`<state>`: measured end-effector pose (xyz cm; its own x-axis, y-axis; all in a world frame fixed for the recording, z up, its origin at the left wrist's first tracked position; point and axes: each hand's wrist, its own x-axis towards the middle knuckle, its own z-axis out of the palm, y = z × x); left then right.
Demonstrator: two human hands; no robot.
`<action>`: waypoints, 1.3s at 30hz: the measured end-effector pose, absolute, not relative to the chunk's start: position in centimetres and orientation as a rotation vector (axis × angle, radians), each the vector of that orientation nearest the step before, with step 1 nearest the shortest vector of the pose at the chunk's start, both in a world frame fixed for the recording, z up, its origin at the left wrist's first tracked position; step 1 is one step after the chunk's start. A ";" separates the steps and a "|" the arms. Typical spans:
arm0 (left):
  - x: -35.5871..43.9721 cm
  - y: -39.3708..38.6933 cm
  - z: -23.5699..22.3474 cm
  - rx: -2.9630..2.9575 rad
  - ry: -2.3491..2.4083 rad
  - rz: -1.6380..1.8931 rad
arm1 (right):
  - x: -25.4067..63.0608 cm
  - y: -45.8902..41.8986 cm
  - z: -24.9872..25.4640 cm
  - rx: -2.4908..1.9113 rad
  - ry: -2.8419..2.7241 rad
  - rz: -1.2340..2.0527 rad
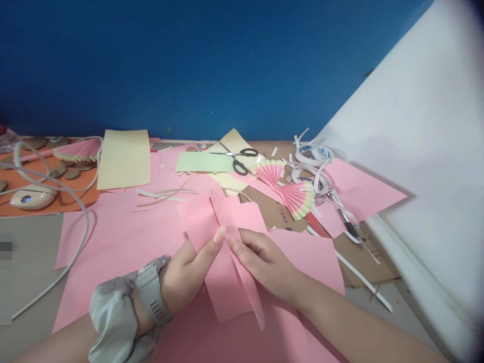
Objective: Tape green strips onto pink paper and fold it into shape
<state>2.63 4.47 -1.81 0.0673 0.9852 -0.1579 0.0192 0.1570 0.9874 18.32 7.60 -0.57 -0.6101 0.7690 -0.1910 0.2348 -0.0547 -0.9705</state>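
A partly folded sheet of pink paper point(230, 290) is held between my two hands above larger pink sheets point(124, 237). My left hand point(194, 267) grips it from the left, thumb on top and fingers hidden beneath. From the right, my right hand point(260, 257) pinches the raised fold, its thumb close to the left thumb. The fold runs lengthwise, and its near end stands up from the sheet. Beyond the hands lie black-handled scissors point(244, 160) across a pale green strip point(204, 162). A pleated pink and green paper fan piece point(285, 189) rests right of them.
A yellow sheet point(124, 159) lies back left, beside an orange sheet point(71, 201) with a white corded device point(33, 196) and brown discs. White strip coils point(313, 171), a pen point(350, 229) and cardboard point(374, 262) are at right. A blue wall point(212, 65) stands behind.
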 end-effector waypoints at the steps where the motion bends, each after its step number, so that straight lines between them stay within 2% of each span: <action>1: 2.6 4.5 -1.9 1.146 1.240 1.037 | 18.3 7.6 -0.5 -1.064 -1.804 1.708; 20: 2.4 4.5 -2.1 1.291 1.263 1.008 | 18.3 7.5 -0.1 -1.099 -1.638 1.799; 28: 2.5 4.4 -2.3 1.253 1.207 0.995 | 18.4 7.7 -0.8 -1.170 -1.738 1.655; 39: 2.4 4.4 -2.3 1.267 1.240 0.967 | 18.4 7.8 -0.5 -1.142 -1.766 1.666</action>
<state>2.37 4.37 -2.28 0.1307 0.9838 -0.1230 0.1209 0.1073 0.9868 18.43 7.75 -0.46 -0.5533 0.8061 -0.2099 0.2563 -0.0750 -0.9637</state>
